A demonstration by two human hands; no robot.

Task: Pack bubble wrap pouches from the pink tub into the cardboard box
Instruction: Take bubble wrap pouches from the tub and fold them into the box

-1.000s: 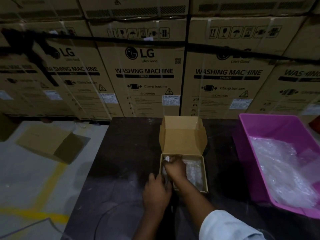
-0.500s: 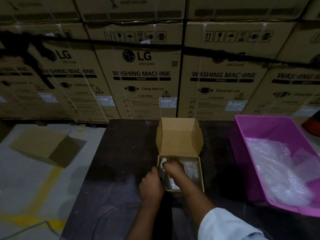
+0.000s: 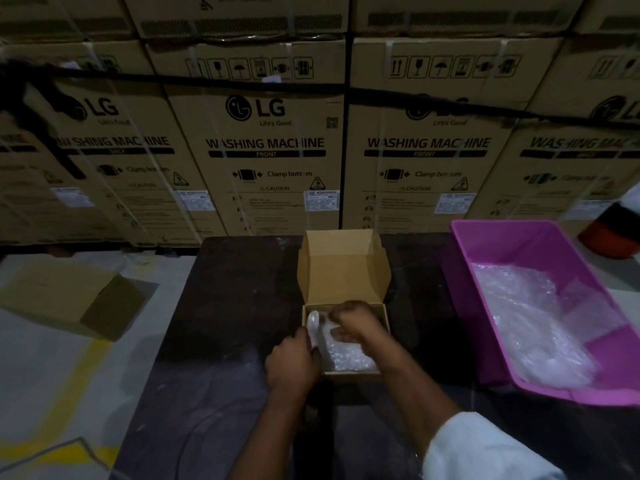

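A small cardboard box (image 3: 343, 271) stands open on the dark table (image 3: 235, 299), its lid flap upright at the back. Bubble wrap pouches (image 3: 346, 355) lie inside it. My left hand (image 3: 294, 362) is at the box's left wall, fingers curled against a white folded pouch edge (image 3: 314, 327). My right hand (image 3: 353, 323) reaches into the box from above with curled fingers on the wrap. The pink tub (image 3: 512, 247) stands at the right with more bubble wrap pouches (image 3: 530, 317) heaped in it.
Stacked washing machine cartons (image 3: 266, 143) wall off the back of the table. A flattened brown carton (image 3: 69, 299) lies on the floor at left, near yellow floor lines (image 3: 69, 393). A red and black object (image 3: 613, 230) sits beyond the tub.
My right hand has shifted further into the box over the pouches; my left hand stays at the box's left wall. The view has tilted slightly.
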